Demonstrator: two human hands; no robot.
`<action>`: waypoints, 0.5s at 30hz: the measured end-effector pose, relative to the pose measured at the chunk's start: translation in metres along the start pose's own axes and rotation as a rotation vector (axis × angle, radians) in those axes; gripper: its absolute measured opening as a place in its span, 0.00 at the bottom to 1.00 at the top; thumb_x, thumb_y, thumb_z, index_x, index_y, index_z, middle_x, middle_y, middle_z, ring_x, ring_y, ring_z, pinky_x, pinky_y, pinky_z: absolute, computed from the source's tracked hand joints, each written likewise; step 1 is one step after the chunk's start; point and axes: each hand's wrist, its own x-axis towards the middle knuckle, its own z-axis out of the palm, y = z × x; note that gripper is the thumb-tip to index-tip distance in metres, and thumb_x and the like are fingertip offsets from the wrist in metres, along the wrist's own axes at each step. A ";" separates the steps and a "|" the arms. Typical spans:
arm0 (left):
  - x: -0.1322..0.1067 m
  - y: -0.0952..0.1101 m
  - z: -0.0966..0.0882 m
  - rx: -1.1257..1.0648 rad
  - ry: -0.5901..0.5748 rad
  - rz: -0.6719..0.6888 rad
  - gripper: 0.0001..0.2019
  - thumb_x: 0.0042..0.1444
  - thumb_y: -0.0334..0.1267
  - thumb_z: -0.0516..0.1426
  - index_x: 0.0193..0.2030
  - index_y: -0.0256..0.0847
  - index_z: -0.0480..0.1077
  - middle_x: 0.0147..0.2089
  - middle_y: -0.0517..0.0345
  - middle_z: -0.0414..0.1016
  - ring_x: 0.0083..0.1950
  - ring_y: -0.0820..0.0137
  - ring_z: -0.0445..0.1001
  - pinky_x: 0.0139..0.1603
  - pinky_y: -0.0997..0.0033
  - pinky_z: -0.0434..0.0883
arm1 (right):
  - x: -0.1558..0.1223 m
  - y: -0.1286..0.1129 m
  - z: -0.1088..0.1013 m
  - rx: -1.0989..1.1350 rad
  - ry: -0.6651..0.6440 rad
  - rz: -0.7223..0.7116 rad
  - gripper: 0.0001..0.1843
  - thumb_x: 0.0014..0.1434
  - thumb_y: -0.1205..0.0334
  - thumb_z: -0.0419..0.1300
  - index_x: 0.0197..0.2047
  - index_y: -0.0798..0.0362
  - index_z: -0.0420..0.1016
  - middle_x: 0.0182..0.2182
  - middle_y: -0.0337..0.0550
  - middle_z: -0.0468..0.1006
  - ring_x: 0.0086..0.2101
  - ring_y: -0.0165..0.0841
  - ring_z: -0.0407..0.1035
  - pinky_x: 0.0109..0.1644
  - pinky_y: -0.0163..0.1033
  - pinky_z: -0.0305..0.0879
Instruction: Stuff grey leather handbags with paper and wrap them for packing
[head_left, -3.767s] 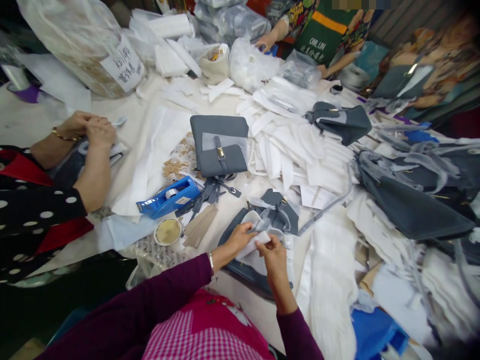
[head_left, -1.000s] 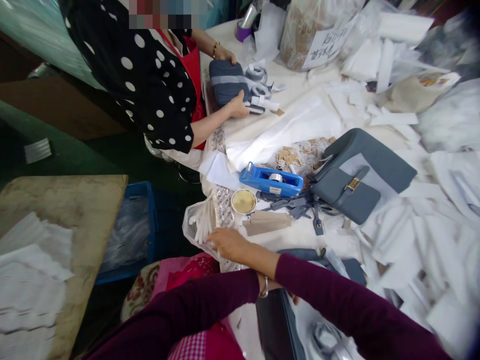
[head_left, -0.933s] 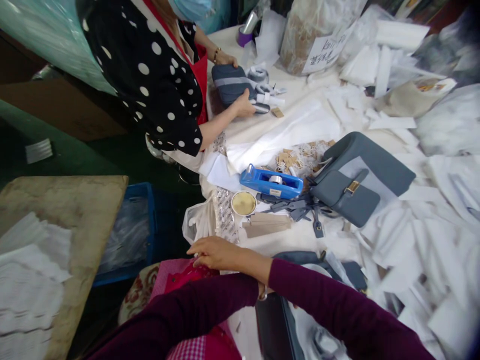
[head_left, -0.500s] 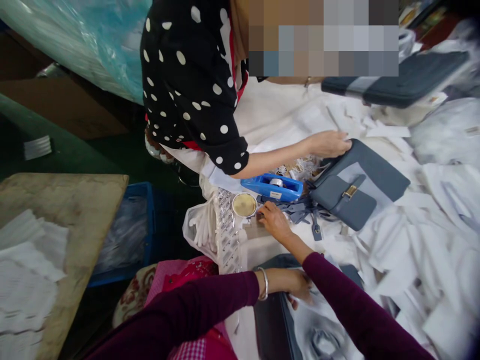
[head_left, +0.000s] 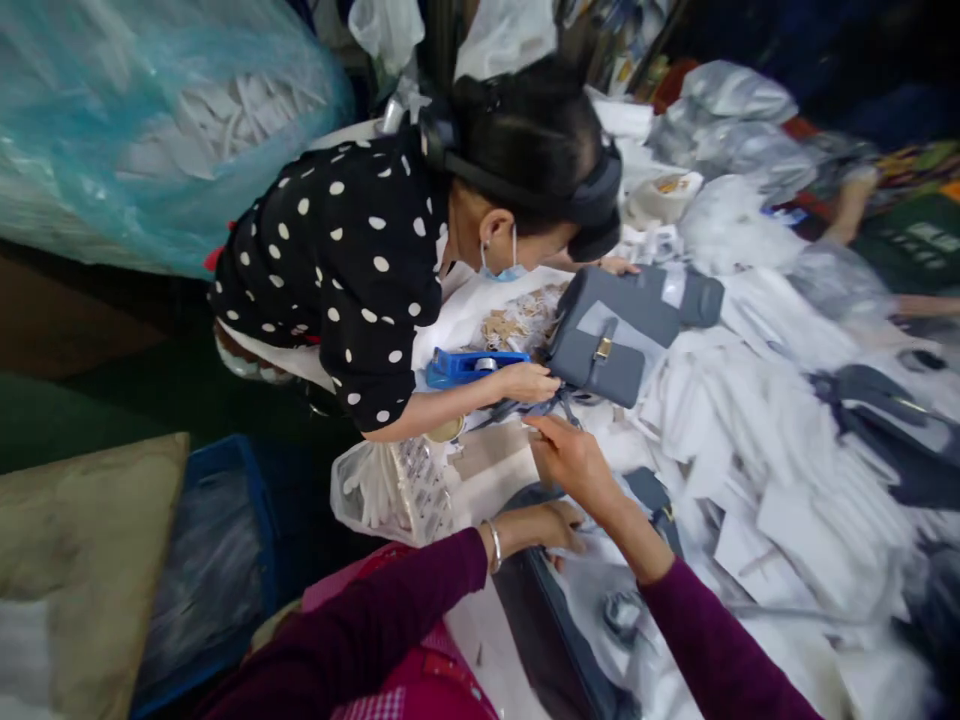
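Note:
My left hand (head_left: 551, 525), a bracelet on its wrist, lies on a dark grey bag (head_left: 540, 620) in front of me, with its fingers curled over the bag's edge and the white wrapping paper (head_left: 600, 575). My right hand (head_left: 574, 460) stretches out to a bunch of grey leather straps (head_left: 559, 405). Its fingertips are at the straps, but its grip is not clear. A co-worker in a black dotted top (head_left: 360, 260) leans over the table, one hand (head_left: 529, 380) on the same straps.
A grey handbag with a gold clasp (head_left: 607, 335) lies beyond the straps, a blue tape dispenser (head_left: 469, 365) to its left. A plastic bag of white sticks (head_left: 382, 490) hangs at the table edge. White paper pieces (head_left: 787, 430) cover the right side. A blue crate (head_left: 217, 560) stands on the floor.
The co-worker has bent further over the table and moved a hand from the handbag to the straps. My right hand left the tan cards and moved right to the straps.

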 end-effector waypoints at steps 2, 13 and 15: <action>-0.006 0.014 -0.001 0.160 -0.124 -0.074 0.06 0.46 0.26 0.61 0.26 0.39 0.68 0.15 0.62 0.66 0.12 0.73 0.62 0.15 0.75 0.60 | -0.041 0.005 -0.027 0.293 0.218 0.244 0.08 0.57 0.63 0.56 0.40 0.52 0.71 0.31 0.43 0.77 0.31 0.34 0.74 0.38 0.38 0.69; -0.012 0.043 0.006 0.476 -0.242 -0.161 0.08 0.54 0.38 0.55 0.37 0.34 0.67 0.18 0.62 0.66 0.17 0.74 0.65 0.20 0.76 0.62 | -0.239 0.019 0.025 0.468 0.322 0.938 0.07 0.50 0.61 0.51 0.25 0.51 0.66 0.16 0.35 0.67 0.16 0.28 0.61 0.20 0.32 0.56; -0.011 0.045 0.005 0.444 -0.264 -0.161 0.14 0.52 0.43 0.58 0.39 0.34 0.66 0.21 0.62 0.68 0.18 0.75 0.67 0.20 0.77 0.62 | -0.254 0.012 0.034 0.558 0.394 1.024 0.07 0.51 0.60 0.51 0.24 0.51 0.66 0.15 0.34 0.66 0.16 0.27 0.59 0.20 0.31 0.53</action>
